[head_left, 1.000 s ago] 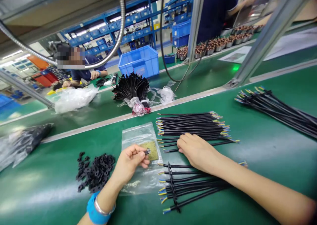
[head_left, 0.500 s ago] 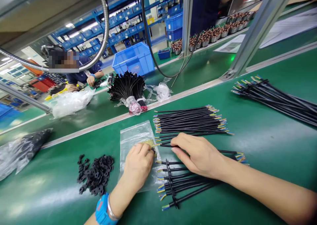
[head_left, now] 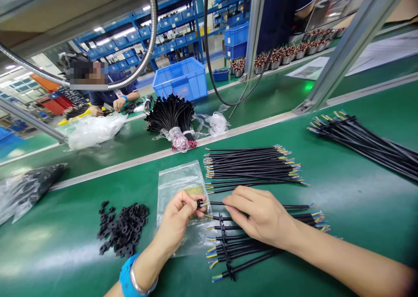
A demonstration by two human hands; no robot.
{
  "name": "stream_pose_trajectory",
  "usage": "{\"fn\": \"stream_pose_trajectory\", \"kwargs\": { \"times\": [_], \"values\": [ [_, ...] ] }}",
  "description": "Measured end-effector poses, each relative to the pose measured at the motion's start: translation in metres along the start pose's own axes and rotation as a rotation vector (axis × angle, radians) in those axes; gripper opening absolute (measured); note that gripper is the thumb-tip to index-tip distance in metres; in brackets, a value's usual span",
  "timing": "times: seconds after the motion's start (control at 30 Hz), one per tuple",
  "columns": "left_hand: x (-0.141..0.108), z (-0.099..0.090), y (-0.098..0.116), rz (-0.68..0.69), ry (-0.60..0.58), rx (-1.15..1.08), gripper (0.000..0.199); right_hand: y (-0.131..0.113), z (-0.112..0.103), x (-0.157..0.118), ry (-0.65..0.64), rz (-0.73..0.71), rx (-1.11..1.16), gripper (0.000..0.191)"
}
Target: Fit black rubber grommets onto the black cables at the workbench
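Note:
My left hand (head_left: pixel 179 212) pinches a small black plastic clip (head_left: pixel 200 203) between thumb and fingers. Against it lies the stripped wire end of a black cable (head_left: pixel 214 203), and my right hand (head_left: pixel 261 210) grips that cable behind this end. Whether the wires have entered the clip I cannot tell. Below my right hand, several cables carry black clips (head_left: pixel 225 240) near their left ends. Above it is a row of cut cables (head_left: pixel 253 164) with coloured wire ends. A clear zip bag (head_left: pixel 166 192) with a yellowish piece inside lies under my left hand.
Loose black clips (head_left: pixel 126 227) are heaped at left. A cable bundle (head_left: pixel 365 136) lies at right. Beyond the metal rail (head_left: pixel 137 162) stand tied black cables (head_left: pixel 173 118) and a blue bin (head_left: pixel 181 81). A co-worker (head_left: pixel 111 88) sits across; a metal post (head_left: pixel 346 53) rises at right.
My left hand has turned and now shows the clip at its fingertips. My right hand has lowered slightly with one cable, drawing it away from the upper row and towards the clip.

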State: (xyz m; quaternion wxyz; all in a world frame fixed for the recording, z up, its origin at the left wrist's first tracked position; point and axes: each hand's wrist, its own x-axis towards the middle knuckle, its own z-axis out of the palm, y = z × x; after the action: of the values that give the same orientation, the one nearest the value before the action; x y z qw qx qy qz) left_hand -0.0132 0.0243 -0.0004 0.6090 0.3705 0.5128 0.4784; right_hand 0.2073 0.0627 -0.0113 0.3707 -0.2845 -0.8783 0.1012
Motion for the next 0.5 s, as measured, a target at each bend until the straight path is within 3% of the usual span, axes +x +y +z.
{"fn": "stream_pose_trajectory", "kwargs": {
  "times": [0.3,0.5],
  "values": [
    [-0.0056,0.0007,0.0070,-0.105,-0.019,-0.154,0.027,-0.0011,0.0001,-0.0018,0.104,-0.092,-0.086,0.013],
    [-0.0062,0.0015,0.0073,-0.123,-0.018,-0.194,0.028,-0.0060,-0.0041,-0.0021,0.051,-0.108,-0.094,0.018]
  ]
}}
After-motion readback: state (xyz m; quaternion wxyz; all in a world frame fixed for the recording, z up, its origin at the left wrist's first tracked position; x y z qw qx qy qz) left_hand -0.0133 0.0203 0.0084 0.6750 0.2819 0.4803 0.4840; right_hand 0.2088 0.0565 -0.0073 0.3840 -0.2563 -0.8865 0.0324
